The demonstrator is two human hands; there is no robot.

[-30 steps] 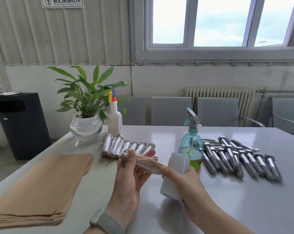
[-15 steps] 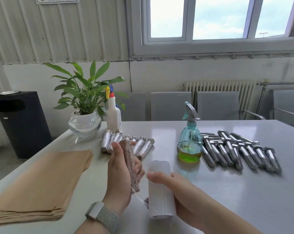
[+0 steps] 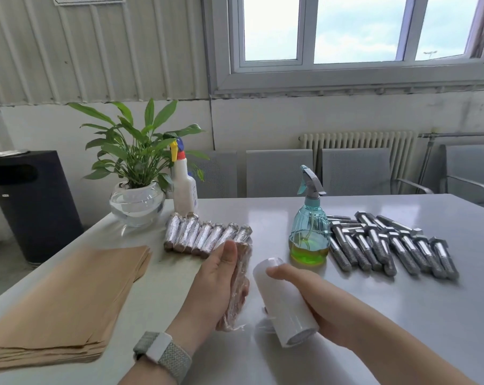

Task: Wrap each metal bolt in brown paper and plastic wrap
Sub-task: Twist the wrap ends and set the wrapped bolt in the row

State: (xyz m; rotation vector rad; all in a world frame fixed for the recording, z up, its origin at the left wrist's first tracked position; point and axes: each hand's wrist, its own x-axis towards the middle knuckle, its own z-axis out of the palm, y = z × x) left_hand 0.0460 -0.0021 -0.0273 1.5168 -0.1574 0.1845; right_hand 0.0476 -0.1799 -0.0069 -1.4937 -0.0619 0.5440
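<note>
Since a second ago the wrapped bolt point(image 3: 239, 284) has swung from lying crosswise between the hands to standing nearly on end in the left hand point(image 3: 215, 287), and the roll of plastic wrap point(image 3: 283, 301) has come down beside it, tilted, in the right hand point(image 3: 313, 298). The film that stretched between bolt and roll half a second ago now shows only as a crumpled tail near the roll's lower end, so the wrap looks torn or about to be torn; this bolt seems nearly finished.

The left hand's fingers curl round the bolt, thumb laid along its front. The right hand's fingers close round the roll from behind, thumb on top. Both are held just above the desk point(image 3: 401, 315), near its front edge.

Counted: seven finished bundles point(image 3: 207, 237) lie in a row behind the left hand, so the held bolt would be the eighth. The bare bolts point(image 3: 388, 245) to the right number about a dozen; they overlap, so an exact count is not possible. There is one stack of brown paper point(image 3: 68, 295), two spray bottles, a green-filled one point(image 3: 308, 234) and a white one point(image 3: 183, 187), and one potted plant point(image 3: 136, 173).
</note>
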